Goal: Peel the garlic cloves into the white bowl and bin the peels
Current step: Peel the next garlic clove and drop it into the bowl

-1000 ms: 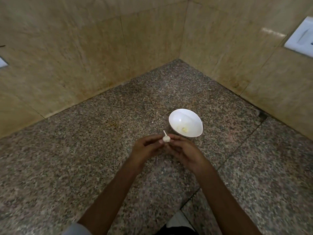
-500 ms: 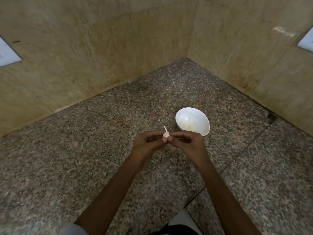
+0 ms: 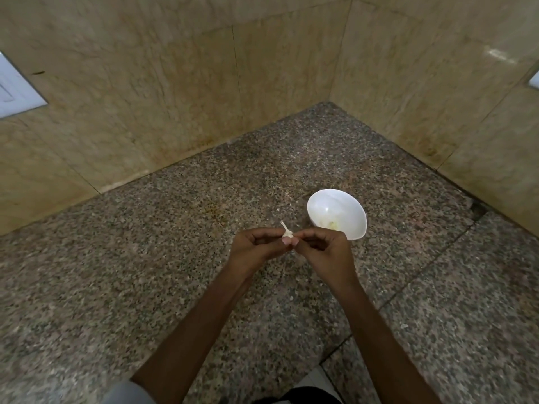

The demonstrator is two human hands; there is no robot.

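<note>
A small white garlic bulb (image 3: 286,231) with a thin stem pointing up and left is pinched between the fingertips of both hands. My left hand (image 3: 256,245) holds it from the left and my right hand (image 3: 323,249) from the right, thumbs meeting under it. The white bowl (image 3: 326,204) stands on the granite counter just behind my right hand, with a few pale peeled bits at its bottom. Most of the garlic is hidden by my fingers. No bin shows in the head view.
The speckled granite counter (image 3: 145,272) fills a corner between two beige marble walls (image 3: 175,83). A white switch plate (image 3: 14,88) sits on the left wall and another white plate (image 3: 535,80) at the right edge. A seam in the counter runs to the right of my arm.
The view has shifted so the bowl and hands sit further right in the frame. My hands stay together on the garlic, with fingers slightly reworked around it.
</note>
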